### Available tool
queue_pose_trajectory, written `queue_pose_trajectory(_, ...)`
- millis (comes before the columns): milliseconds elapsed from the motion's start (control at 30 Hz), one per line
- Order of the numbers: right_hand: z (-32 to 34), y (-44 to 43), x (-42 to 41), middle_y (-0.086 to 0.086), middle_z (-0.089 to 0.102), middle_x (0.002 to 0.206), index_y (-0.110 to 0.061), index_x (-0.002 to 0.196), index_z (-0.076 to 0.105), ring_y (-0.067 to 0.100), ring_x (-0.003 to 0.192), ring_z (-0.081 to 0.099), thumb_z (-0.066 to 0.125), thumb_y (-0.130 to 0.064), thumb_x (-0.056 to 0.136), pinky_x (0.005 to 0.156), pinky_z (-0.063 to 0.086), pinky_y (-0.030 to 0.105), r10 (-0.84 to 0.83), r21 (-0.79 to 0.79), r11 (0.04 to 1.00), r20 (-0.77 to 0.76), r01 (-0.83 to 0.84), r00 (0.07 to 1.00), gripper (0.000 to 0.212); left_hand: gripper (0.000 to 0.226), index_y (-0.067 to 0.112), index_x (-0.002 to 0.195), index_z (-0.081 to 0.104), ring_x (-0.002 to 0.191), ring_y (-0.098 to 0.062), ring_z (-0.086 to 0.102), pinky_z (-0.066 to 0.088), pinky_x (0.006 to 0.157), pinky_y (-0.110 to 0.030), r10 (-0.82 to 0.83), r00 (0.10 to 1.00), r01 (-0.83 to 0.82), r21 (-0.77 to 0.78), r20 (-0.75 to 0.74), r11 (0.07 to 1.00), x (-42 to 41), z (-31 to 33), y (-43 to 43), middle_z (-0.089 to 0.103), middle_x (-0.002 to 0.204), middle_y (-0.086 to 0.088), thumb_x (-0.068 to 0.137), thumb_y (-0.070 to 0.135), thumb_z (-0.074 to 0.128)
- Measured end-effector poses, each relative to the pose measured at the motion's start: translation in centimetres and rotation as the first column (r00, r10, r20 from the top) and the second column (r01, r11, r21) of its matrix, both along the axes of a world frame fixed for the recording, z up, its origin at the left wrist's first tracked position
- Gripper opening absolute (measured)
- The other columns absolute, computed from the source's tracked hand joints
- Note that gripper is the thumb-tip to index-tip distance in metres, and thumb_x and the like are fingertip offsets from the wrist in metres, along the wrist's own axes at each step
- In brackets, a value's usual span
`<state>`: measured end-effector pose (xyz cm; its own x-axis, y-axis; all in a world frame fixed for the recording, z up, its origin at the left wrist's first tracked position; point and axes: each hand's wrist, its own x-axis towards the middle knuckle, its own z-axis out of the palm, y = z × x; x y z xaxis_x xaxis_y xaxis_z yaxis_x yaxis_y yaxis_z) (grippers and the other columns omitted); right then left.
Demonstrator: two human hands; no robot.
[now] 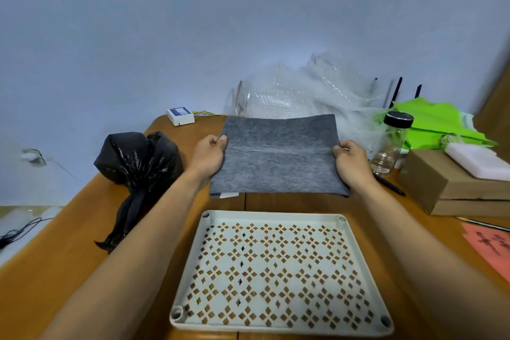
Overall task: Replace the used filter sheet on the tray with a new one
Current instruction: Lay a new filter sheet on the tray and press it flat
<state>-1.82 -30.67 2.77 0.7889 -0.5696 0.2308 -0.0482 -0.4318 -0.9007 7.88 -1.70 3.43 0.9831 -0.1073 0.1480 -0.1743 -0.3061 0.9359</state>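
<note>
Holding a grey felt filter sheet [276,154] by its two side edges, both hands reach out over the wooden desk [69,257] in the head view. The left grip [209,156] pinches the sheet's left edge, thumb on top and fingers curled beneath. The right grip [350,163] pinches the right edge the same way. The sheet is spread nearly flat between them, its far edge bowed slightly. It sits beyond the tray, not over it, and whether its near edge touches the desk cannot be told.

The white tray [276,215] lies flat on the desk nearest the person. Its floor is pierced with diamond cut-outs that show the wood below, and no sheet lies in it.

A knotted black plastic bag [138,157] rests left of the left grip. Just right of the right grip stands a glass jar [392,143] with a black lid, with a black pen [389,183] lying at its foot. Farther right is a cardboard box [441,182] carrying a white foam block [480,160]. Bubble wrap [303,91] is heaped against the wall behind the sheet.
</note>
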Motion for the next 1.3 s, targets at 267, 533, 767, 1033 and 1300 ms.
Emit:
queue_pose_trajectory(267,-0.5,2.6,-8.8,0.019,0.074,0.094,0.003,0.097,0.07,0.035,0.085,0.07,0.048,-0.025,0.105,0.069,0.046,0.035,0.094,0.072,0.994,-0.096,-0.087,0.991,0.036,0.041,-0.003,0.105,0.068,0.085,-0.037,0.072,0.057,0.085,-0.047,-0.083,0.955,0.079,-0.025,-0.284,0.997,-7.4,-0.6,3.2,0.073,0.094,-0.019,0.107,0.032,0.047)
queue_pose_trajectory(533,-3.7,3.7,-14.1,0.016,0.05,0.066,-0.006,0.072,0.056,0.025,0.059,0.045,0.046,-0.037,0.105,0.053,0.029,0.032,0.095,-0.062,0.992,-0.235,-0.113,0.967,0.046,0.034,0.01,0.08,0.059,0.087,-0.032,0.063,0.046,0.075,-0.038,0.013,0.995,0.021,0.336,-0.099,0.942,-12.0,-4.4,4.8,0.067,0.089,-0.015,0.105,0.03,0.049)
queue_pose_trajectory(767,-5.8,5.0,-15.5,0.003,0.056,0.057,-0.014,0.056,0.053,0.026,0.061,0.056,0.046,-0.039,0.103,0.056,0.039,0.034,-0.175,-0.504,0.863,-0.379,-0.044,0.909,0.054,0.028,0.014,0.105,0.057,0.104,-0.04,0.06,0.042,0.076,-0.04,0.067,0.982,-0.17,0.689,0.175,0.705,-14.3,-6.9,5.3,0.067,0.107,-0.018,0.104,0.038,0.045)
queue_pose_trajectory(1033,-6.4,6.3,-16.5,0.004,0.063,0.081,-0.015,0.079,0.06,0.026,0.077,0.061,0.038,-0.041,0.101,0.068,0.049,0.037,-0.306,-0.739,0.664,-0.406,-0.113,0.861,0.041,0.038,0.012,0.098,0.065,0.081,-0.034,0.066,0.039,0.061,-0.035,0.0,0.932,-0.312,0.804,0.362,0.507,-15.6,-7.3,5.1,0.071,0.089,-0.01,0.104,0.041,0.04)
queue_pose_trajectory(1300,-6.7,7.4,-16.7,0.004,0.071,0.093,-0.013,0.125,0.049,0.027,0.082,0.069,0.041,-0.034,0.101,0.056,0.036,0.034,-0.355,-0.844,0.514,-0.371,-0.153,0.858,0.033,0.036,0.01,0.116,0.059,0.099,-0.026,0.054,0.046,0.079,-0.035,-0.333,0.798,-0.291,0.804,0.503,0.519,-13.8,-8.9,6.0,0.054,0.118,-0.011,0.082,0.009,0.071)
